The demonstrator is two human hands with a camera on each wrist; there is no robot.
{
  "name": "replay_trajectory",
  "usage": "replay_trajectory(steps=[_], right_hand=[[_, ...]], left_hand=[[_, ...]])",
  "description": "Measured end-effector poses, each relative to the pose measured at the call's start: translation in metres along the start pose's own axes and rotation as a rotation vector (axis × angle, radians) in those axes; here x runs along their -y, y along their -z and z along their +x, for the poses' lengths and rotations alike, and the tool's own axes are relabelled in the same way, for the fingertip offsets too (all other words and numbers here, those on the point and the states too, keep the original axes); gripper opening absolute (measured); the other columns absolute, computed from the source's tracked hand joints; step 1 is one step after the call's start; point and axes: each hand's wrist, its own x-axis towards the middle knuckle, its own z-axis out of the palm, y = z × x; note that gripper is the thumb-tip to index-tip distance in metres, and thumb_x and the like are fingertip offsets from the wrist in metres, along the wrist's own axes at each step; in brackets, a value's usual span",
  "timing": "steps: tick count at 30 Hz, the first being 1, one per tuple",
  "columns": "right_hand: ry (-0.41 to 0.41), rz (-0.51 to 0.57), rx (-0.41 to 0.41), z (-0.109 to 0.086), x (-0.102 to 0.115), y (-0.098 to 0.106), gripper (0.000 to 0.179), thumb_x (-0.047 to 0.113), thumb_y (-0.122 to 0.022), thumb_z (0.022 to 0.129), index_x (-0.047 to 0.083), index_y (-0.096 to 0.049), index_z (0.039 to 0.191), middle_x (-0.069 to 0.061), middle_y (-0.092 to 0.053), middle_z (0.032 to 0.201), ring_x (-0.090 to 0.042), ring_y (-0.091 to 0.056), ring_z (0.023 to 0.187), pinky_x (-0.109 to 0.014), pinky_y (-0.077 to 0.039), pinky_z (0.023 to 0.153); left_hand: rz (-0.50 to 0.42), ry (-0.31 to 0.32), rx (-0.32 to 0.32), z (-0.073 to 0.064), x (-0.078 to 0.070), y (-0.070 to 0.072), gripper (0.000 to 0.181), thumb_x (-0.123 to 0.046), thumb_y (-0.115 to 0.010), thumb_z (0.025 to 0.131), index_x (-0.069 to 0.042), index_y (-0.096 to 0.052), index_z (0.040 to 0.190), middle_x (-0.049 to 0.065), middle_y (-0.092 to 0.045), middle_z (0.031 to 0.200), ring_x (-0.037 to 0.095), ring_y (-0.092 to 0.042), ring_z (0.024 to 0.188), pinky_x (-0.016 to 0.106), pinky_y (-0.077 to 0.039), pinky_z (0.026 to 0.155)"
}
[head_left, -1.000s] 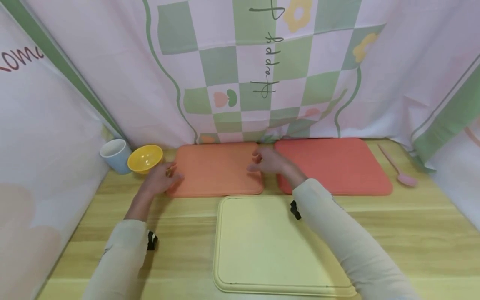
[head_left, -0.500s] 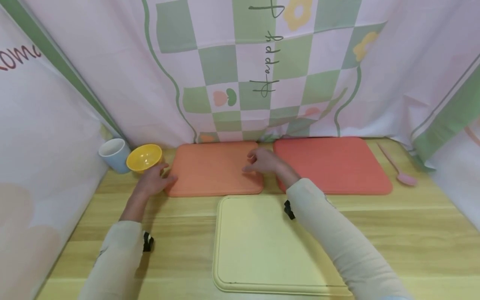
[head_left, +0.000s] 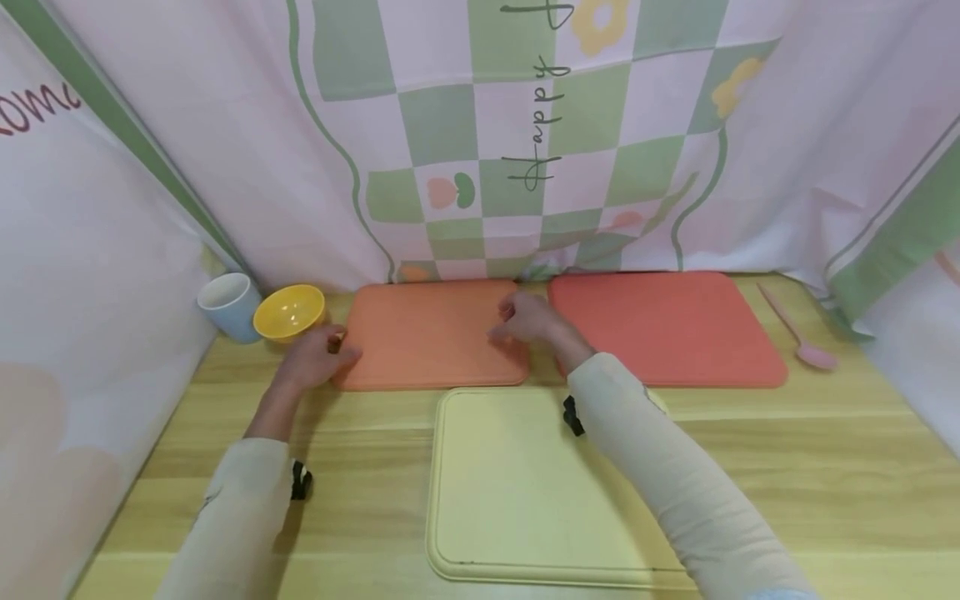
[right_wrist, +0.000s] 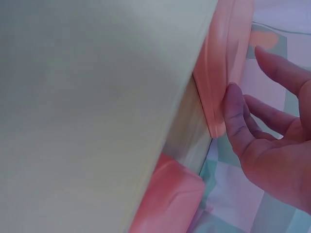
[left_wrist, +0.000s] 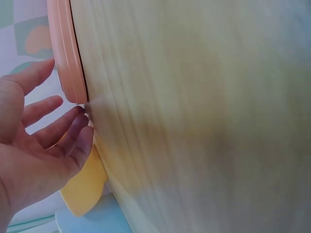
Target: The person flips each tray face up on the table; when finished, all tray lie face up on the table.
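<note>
An orange board (head_left: 427, 337) lies flat at the back of the table, with one hand at each of its short sides. My left hand (head_left: 307, 360) hovers at its left edge, fingers loosely bent. In the left wrist view, the fingertips (left_wrist: 81, 110) are right at the board's corner and grip nothing. Over the board's right end is my right hand (head_left: 534, 318), fingers slightly curved and thumb apart. One fingertip (right_wrist: 233, 90) of it overlaps the board's side in the right wrist view. Just behind the left hand stands a yellow bowl (head_left: 288, 312).
Left of the bowl is a light blue cup (head_left: 232, 310). A red board (head_left: 667, 329) lies at the back right, with a pink spoon (head_left: 813, 357) beyond it. In front is a pale yellow board (head_left: 532, 492), partly under the right sleeve. A patterned curtain (head_left: 510, 125) hangs behind.
My right hand has shifted slightly left over the orange board's right end. The left hand has moved a little left, then slightly back. The boards, bowl, cup and spoon have stayed put.
</note>
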Motion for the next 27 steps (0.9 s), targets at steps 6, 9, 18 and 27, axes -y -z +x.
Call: replay_trajectory(steps=[6,9,18,27], right_hand=[[-0.009,-0.002,-0.009,0.001,-0.002,0.004,0.058,0.013,-0.075,0.089,-0.015,-0.051,0.134,-0.029,-0.058,0.131,-0.038,-0.060,0.116,-0.044,-0.048,0.104],[-0.030,0.013,-0.005,0.000,-0.002,0.007,0.060,0.012,-0.075,0.088,-0.016,-0.049,0.134,-0.030,-0.056,0.133,-0.036,-0.067,0.104,-0.042,-0.051,0.099],[-0.080,0.104,-0.021,-0.002,-0.006,0.012,0.062,0.009,-0.076,0.088,-0.018,-0.047,0.135,-0.032,-0.054,0.132,-0.028,-0.066,0.090,-0.039,-0.057,0.088],[-0.212,0.375,0.040,-0.006,-0.010,0.017,0.060,0.005,-0.073,0.090,-0.013,-0.042,0.138,-0.028,-0.050,0.135,-0.032,-0.069,0.098,-0.044,-0.056,0.093]], left_hand=[[0.008,-0.018,-0.011,0.002,-0.001,-0.003,0.058,-0.024,-0.063,0.101,0.013,-0.047,0.142,0.031,-0.057,0.132,0.042,-0.054,0.120,0.056,-0.045,0.103],[0.007,-0.029,-0.019,0.003,0.000,-0.005,0.058,-0.023,-0.064,0.101,0.014,-0.047,0.142,0.032,-0.057,0.132,0.043,-0.054,0.120,0.056,-0.044,0.104],[-0.018,-0.034,-0.031,0.006,0.001,-0.006,0.056,-0.024,-0.065,0.100,0.012,-0.049,0.141,0.032,-0.057,0.130,0.041,-0.054,0.118,0.056,-0.044,0.104],[-0.143,-0.012,-0.024,0.004,0.001,-0.004,0.061,-0.022,-0.066,0.099,0.014,-0.044,0.144,0.034,-0.051,0.140,0.045,-0.049,0.127,0.056,-0.041,0.108]])
